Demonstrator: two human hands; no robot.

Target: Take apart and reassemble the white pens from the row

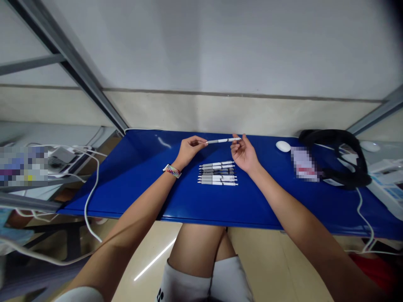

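I hold a white pen (223, 140) level above the blue table (141, 184), one hand at each end. My left hand (189, 150) pinches its left tip with fingers closed. My right hand (243, 153) grips the right end between thumb and fingers. Below the held pen, a row of several white and grey pens (218, 173) lies side by side on the table, between my two wrists. A colourful band (172, 170) sits on my left wrist.
A white oval mouse (283, 146) lies to the right, beside a blurred card (304, 164) and a black strap (341, 159). White cables (91, 188) hang off the table's left edge. Grey metal frame bars (72, 58) rise at the left. A wall stands close behind.
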